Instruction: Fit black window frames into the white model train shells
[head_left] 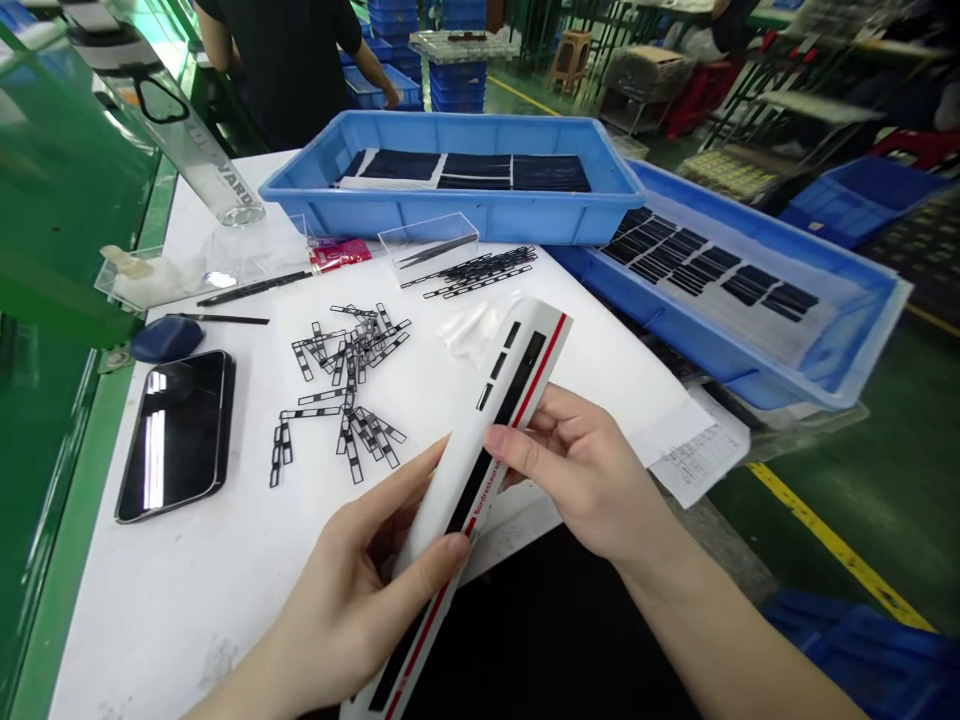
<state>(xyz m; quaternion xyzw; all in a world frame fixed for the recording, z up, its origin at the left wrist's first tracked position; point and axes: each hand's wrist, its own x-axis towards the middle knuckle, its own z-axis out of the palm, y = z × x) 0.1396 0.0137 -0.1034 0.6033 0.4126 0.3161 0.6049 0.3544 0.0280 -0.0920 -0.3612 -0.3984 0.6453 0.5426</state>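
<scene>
Green-painted floor (847,490) with a yellow line surrounds a smooth white counter (247,600), and a person in black (277,70) stands at 11 o'clock. Central over the counter's near edge, tilted toward 1 o'clock, is a long, glossy white shell (471,488) with rounded shoulders, a flat black band, a thin red stripe and red lettering. Its lower half is grasped by the left hand (367,590), thumb along the striped face; the right hand (581,470) pinches it higher up, thumb pressed on the black band. At 10 o'clock from the shell lies a loose tangle of thin black ladder-like frames (356,370); farther out, toward 9 o'clock, rests a glassy black phone (180,435). Crumpled translucent film (476,328) sits at 12, below a heap of slim dark strips (480,270). Ribbed blue plastic trays (465,215) at 12 and 2 hold rows of flat black pieces (476,170).
</scene>
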